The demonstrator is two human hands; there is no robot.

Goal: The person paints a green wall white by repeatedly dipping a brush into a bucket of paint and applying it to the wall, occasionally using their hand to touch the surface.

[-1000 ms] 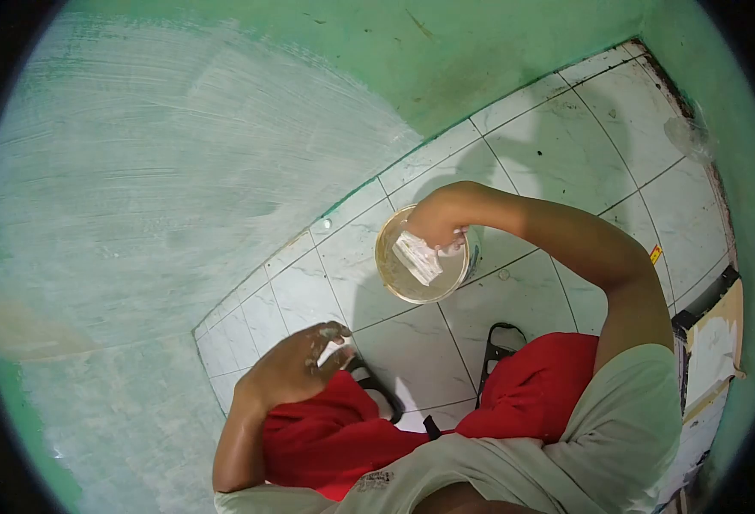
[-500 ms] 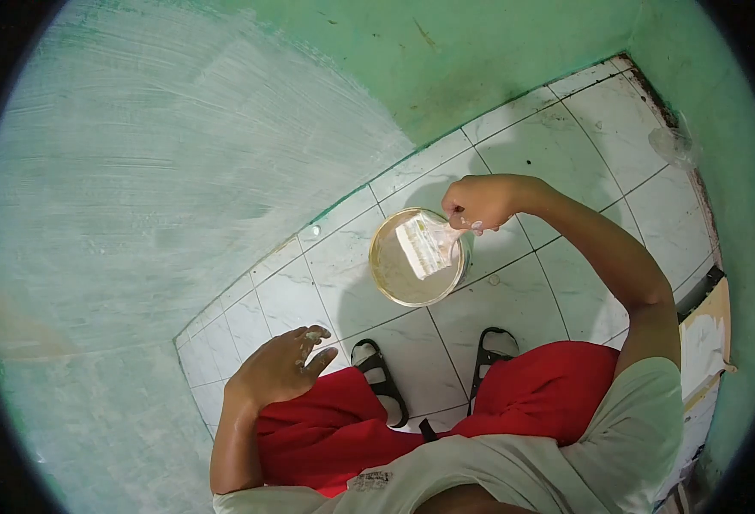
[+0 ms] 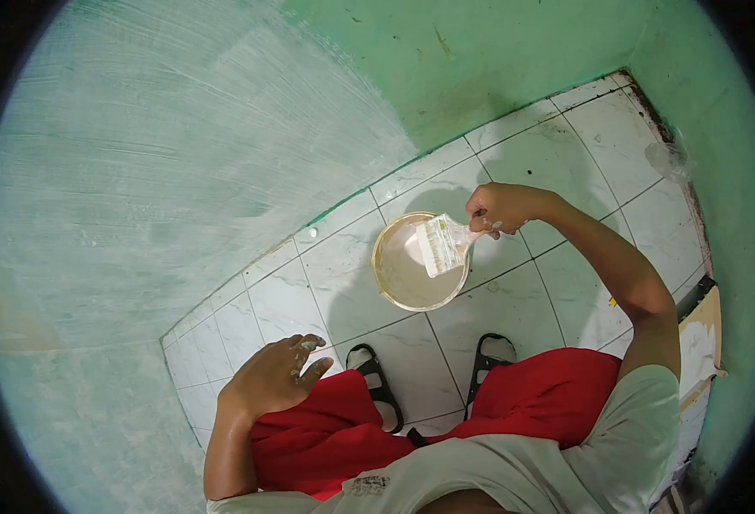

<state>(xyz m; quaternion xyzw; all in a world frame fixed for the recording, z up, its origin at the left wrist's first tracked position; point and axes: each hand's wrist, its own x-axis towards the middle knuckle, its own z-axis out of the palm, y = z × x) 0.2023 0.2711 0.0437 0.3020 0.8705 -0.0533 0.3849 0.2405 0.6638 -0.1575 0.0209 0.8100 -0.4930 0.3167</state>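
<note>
My right hand (image 3: 506,210) is closed round the handle of a wide paintbrush (image 3: 442,245), whose bristles are coated white. The brush is over the right part of a round paint bucket (image 3: 383,283) with a yellowish rim. Whitish paint (image 3: 405,265) shows inside the bucket, which stands on the floor tiles. My left hand (image 3: 276,375) hovers near my left knee, fingers loosely bent and apart, with white paint smears on the thumb and fingertips. It holds nothing.
Fresh white strokes (image 3: 189,154) cover the left of the green wall (image 3: 497,60). My sandalled feet (image 3: 377,385) stand just in front of the bucket. A crumpled clear plastic piece (image 3: 668,160) lies by the right wall. At the lower right is a paint-marked board (image 3: 701,334).
My right hand has shifted slightly right and down, and the brush has turned and moved toward the bucket's right rim. My left hand stays nearly in place.
</note>
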